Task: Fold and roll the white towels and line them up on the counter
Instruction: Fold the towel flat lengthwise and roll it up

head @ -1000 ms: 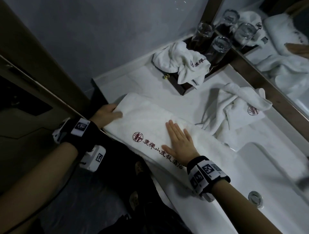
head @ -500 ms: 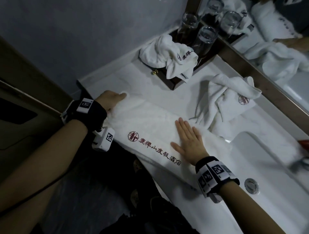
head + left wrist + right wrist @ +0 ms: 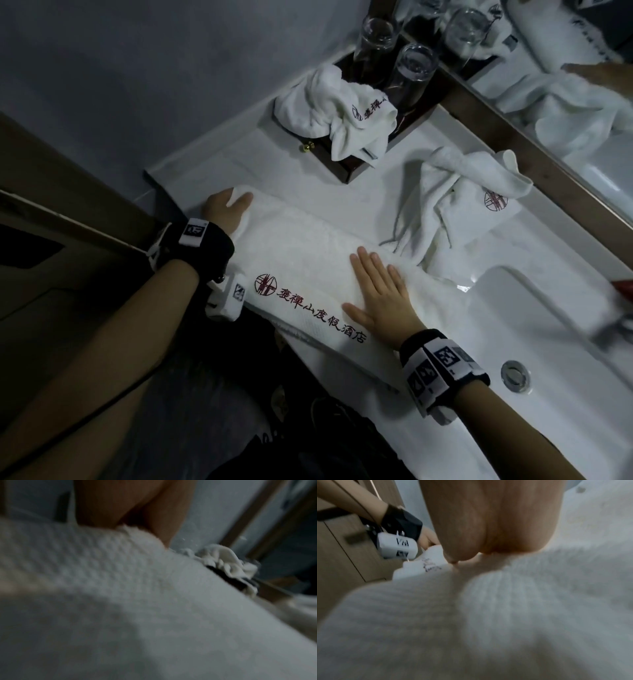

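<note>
Three white towels; right hand [image 3: 380,294] flat on the folded towel [image 3: 308,253]; left hand [image 3: 226,210] pinches its end.

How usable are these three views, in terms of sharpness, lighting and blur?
Head view: dim but sharp; the folded towel with its red lettering, both hands and the two crumpled towels read clearly, with wide-angle bending at the edges. Left wrist view: dark, soft, towel weave barely resolved. Right wrist view: brighter, but blurred, the palm filling the top.

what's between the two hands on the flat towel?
Head view: only flat towel between left hand and right hand, with its red logo and lettering near the front edge. Nothing else.
</note>
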`<action>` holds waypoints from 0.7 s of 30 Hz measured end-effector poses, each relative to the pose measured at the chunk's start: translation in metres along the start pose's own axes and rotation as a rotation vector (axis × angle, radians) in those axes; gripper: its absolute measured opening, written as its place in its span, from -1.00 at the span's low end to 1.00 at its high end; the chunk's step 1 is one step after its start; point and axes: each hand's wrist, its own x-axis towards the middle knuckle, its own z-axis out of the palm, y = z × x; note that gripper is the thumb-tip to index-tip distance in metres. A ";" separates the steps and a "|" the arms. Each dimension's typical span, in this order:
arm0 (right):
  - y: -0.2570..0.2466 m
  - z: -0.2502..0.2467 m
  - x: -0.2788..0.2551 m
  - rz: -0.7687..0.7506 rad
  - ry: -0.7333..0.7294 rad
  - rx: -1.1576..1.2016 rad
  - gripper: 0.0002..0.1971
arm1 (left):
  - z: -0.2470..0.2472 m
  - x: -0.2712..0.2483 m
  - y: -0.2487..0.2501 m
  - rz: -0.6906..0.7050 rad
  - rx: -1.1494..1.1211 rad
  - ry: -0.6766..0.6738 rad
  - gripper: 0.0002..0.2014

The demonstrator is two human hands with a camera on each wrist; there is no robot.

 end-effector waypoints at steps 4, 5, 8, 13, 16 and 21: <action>0.022 -0.025 -0.029 -0.013 0.156 0.125 -0.52 | 0.002 -0.010 -0.014 0.093 0.185 0.008 -0.48; 0.029 -0.030 -0.037 0.035 0.266 0.106 -0.60 | 0.002 -0.014 -0.018 0.136 0.201 0.029 -0.52; 0.047 -0.036 -0.059 0.258 0.462 0.158 -0.81 | 0.000 -0.028 -0.028 0.218 0.203 0.089 -0.65; 0.059 -0.025 -0.077 0.757 0.570 0.694 -0.60 | -0.003 -0.036 -0.025 0.227 0.252 0.086 -0.66; 0.061 -0.021 -0.075 0.831 0.493 0.831 -0.66 | -0.003 -0.029 -0.017 0.150 0.313 0.079 -0.62; 0.063 -0.018 -0.069 0.865 0.498 0.949 -0.63 | 0.000 -0.011 -0.006 -0.052 0.128 0.031 -0.47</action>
